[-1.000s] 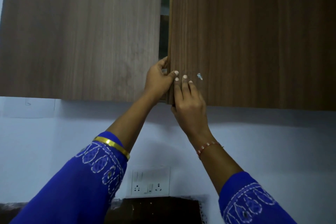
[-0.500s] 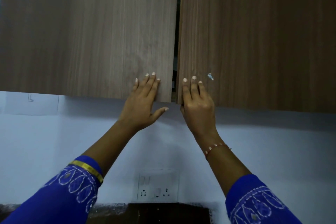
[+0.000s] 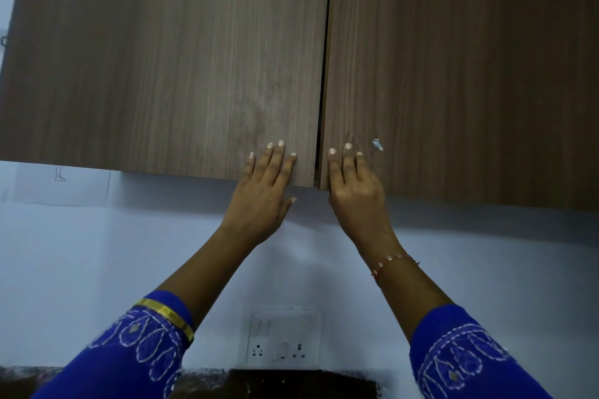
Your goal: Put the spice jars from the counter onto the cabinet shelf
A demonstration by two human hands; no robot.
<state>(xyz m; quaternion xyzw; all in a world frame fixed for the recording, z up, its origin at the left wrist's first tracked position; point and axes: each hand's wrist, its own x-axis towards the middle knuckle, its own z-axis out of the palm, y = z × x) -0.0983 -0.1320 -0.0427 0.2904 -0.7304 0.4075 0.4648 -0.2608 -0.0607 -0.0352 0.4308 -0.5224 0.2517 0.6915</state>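
Both wood-grain cabinet doors are seen nearly shut — a thin dark gap remains between them. The left hand point(image 3: 262, 194) is laid flat on the left door point(image 3: 168, 58), fingers straight; the right hand point(image 3: 355, 186) is pressed likewise against the right door point(image 3: 460, 68). Nothing is held. The spice jars are not in view — presumably behind the doors.

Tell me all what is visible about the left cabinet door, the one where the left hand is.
The left cabinet door is a flat panel with brown wood-grain finish and no visible handle. It appears nearly closed, with only a narrow dark gap between it and the right cabinet door. It hangs above a pale wall. The left hand rests flat with straight fingers on its lower right corner, near the bottom edge. A faint paler smudge shows above the fingers.
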